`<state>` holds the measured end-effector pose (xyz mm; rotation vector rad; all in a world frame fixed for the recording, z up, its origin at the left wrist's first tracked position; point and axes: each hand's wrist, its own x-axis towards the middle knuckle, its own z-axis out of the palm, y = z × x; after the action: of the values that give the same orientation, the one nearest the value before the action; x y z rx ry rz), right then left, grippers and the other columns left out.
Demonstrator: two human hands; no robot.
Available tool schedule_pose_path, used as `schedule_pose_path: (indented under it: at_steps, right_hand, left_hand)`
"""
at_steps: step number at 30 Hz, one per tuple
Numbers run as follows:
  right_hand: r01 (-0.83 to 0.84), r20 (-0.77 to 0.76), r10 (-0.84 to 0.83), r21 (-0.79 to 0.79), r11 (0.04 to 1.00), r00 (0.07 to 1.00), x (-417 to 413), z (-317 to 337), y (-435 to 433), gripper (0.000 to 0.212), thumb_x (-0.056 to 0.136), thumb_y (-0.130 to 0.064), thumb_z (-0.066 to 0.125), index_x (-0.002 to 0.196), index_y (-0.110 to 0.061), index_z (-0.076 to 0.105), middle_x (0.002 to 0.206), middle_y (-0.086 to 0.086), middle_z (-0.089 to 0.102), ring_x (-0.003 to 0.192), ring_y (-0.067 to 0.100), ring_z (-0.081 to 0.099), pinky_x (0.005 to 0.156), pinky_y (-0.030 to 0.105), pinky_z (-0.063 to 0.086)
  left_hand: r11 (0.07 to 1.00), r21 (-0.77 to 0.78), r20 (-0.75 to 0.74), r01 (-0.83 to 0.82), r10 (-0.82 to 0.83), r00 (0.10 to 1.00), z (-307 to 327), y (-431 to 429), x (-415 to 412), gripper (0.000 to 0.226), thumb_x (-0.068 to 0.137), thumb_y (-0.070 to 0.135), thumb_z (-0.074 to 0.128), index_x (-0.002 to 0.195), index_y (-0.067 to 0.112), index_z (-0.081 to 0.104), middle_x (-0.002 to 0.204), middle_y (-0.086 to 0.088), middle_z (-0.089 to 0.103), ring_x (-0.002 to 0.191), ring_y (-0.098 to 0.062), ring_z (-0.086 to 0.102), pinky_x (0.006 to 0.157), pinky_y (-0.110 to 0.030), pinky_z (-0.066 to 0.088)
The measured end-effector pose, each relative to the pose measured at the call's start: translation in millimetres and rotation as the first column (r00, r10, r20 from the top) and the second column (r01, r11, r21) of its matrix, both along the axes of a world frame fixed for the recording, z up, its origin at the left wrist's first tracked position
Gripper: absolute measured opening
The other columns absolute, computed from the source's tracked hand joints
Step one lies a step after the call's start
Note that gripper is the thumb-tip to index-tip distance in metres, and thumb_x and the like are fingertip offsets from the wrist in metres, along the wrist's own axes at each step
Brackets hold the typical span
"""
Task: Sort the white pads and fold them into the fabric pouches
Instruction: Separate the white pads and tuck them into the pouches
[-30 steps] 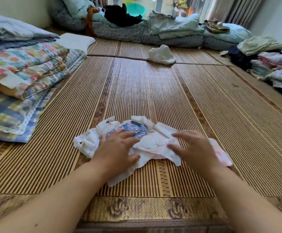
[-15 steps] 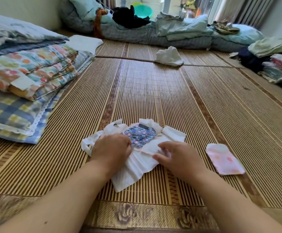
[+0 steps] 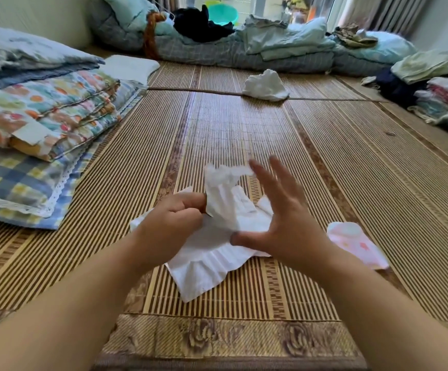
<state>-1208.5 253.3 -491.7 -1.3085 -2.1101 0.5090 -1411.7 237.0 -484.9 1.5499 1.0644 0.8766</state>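
A heap of white pads point(image 3: 209, 258) lies on the bamboo mat in front of me. My left hand point(image 3: 172, 223) grips one white pad point(image 3: 224, 194) and holds it upright above the heap. Just right of that pad, my right hand point(image 3: 284, 215) is raised with its fingers spread, its thumb near the heap. A pink patterned fabric pouch point(image 3: 356, 245) lies flat on the mat to the right of my right hand. The blue patterned pouch is hidden behind the raised pad and my hands.
Folded quilts and a checked pillow point(image 3: 30, 145) are stacked on the left. A crumpled white cloth point(image 3: 265, 85) lies farther up the mat. Bedding point(image 3: 244, 49) runs along the back, and folded clothes point(image 3: 437, 89) pile up on the right.
My left hand has lifted one white pad up from the heap. My right hand has risen off the heap and spread its fingers. The blue pouch is no longer visible.
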Motion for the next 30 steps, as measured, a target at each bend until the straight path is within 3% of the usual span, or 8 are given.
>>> schedule_pose_path:
  at_steps: [5, 9, 12, 16, 19, 23, 25, 30]
  right_hand:
    - [-0.173, -0.096, 0.157, -0.192, 0.966, 0.983, 10.4, 19.6, -6.9, 0.113, 0.039, -0.069, 0.077, 0.126, -0.076, 0.005, 0.155, -0.028, 0.001, 0.14, -0.005, 0.009, 0.108, 0.028, 0.017]
    - [-0.288, -0.143, 0.256, -0.284, 0.915, 0.956, -0.9, 16.7, -15.7, 0.093, 0.048, -0.057, 0.081, 0.125, -0.071, 0.029, 0.144, -0.029, 0.034, 0.129, -0.014, 0.029, 0.105, 0.023, 0.028]
    - [-0.346, -0.195, 0.29, -0.408, 0.845, 0.937, -2.2, 16.6, -17.5, 0.058, 0.06, -0.041, 0.082, 0.111, -0.056, 0.058, 0.096, -0.016, 0.067, 0.096, -0.001, 0.061, 0.091, 0.03, 0.049]
    - [-0.354, -0.216, 0.281, -0.527, 0.773, 0.935, 4.2, 21.3, -18.1, 0.004, 0.078, -0.023, 0.075, 0.075, -0.026, 0.072, 0.069, -0.008, 0.065, 0.068, 0.006, 0.059, 0.066, 0.027, 0.048]
    - [-0.348, -0.291, 0.217, -0.547, 0.761, 0.932, 9.4, 22.2, -20.1, 0.016, 0.082, -0.027, 0.066, 0.066, -0.026, 0.065, 0.063, -0.014, 0.058, 0.059, 0.002, 0.051, 0.056, 0.018, 0.041]
    - [-0.304, -0.39, 0.092, -0.527, 0.793, 0.916, 16.9, 21.7, -15.9, 0.021, 0.09, -0.03, 0.061, 0.069, -0.027, 0.06, 0.066, -0.011, 0.057, 0.059, 0.004, 0.053, 0.052, 0.018, 0.043]
    - [-0.268, -0.403, 0.044, -0.518, 0.812, 0.914, 23.5, 24.4, -12.6, 0.014, 0.08, -0.038, 0.065, 0.071, -0.028, 0.064, 0.067, -0.008, 0.063, 0.059, 0.008, 0.058, 0.05, 0.02, 0.048]
    - [-0.148, -0.293, -0.042, -0.597, 0.788, 0.955, 53.8, 25.5, -4.7, 0.029, 0.058, -0.033, 0.083, 0.083, -0.024, 0.072, 0.081, 0.003, 0.075, 0.07, 0.022, 0.072, 0.056, 0.029, 0.056]
  left_hand:
    - [0.934, -0.145, 0.073, 0.326, -0.319, 0.945, 4.0, -10.5, -8.0, 0.036, 0.063, 0.004, 0.038, 0.065, 0.016, 0.072, 0.056, 0.005, 0.056, 0.048, -0.008, 0.049, 0.046, -0.019, 0.039]
    - [0.884, -0.214, 0.062, 0.417, -0.413, 0.908, 4.2, -14.5, -9.4, 0.03, 0.06, 0.005, 0.042, 0.077, -0.008, 0.063, 0.081, -0.033, 0.055, 0.073, -0.032, 0.053, 0.067, -0.035, 0.044]
    - [0.892, -0.225, 0.04, 0.392, -0.393, 0.919, 7.0, -17.9, -6.5, 0.018, 0.061, 0.002, 0.039, 0.054, 0.013, 0.052, 0.07, -0.024, 0.044, 0.066, -0.031, 0.041, 0.06, -0.034, 0.038]
    - [0.9, -0.252, 0.011, 0.355, -0.365, 0.931, 6.5, -17.9, -13.5, 0.021, 0.064, 0.007, 0.04, 0.053, 0.022, 0.048, 0.06, -0.004, 0.039, 0.054, -0.013, 0.037, 0.049, -0.024, 0.032]
    - [0.934, -0.26, -0.001, 0.244, -0.253, 0.967, -0.1, -14.2, -22.1, 0.019, 0.079, 0.02, 0.045, 0.065, 0.016, 0.057, 0.067, -0.005, 0.052, 0.061, -0.019, 0.05, 0.057, -0.026, 0.043]
    - [0.889, -0.394, 0.02, 0.235, -0.247, 0.969, -9.1, -11.0, -34.8, 0.043, 0.077, 0.037, 0.072, 0.111, 0.012, 0.063, 0.108, -0.016, 0.068, 0.098, -0.034, 0.066, 0.082, -0.046, 0.055]
    - [0.881, -0.411, -0.063, 0.233, -0.282, 0.957, -11.3, -10.0, -39.8, 0.042, 0.075, 0.023, 0.078, 0.111, 0.008, 0.064, 0.104, -0.017, 0.071, 0.093, -0.036, 0.069, 0.078, -0.046, 0.058]
    - [0.9, -0.435, -0.059, -0.031, 0.006, 0.998, -15.2, -3.4, -59.6, 0.015, 0.078, 0.004, 0.067, 0.093, 0.0, 0.068, 0.078, -0.01, 0.072, 0.061, -0.023, 0.065, 0.05, -0.029, 0.053]
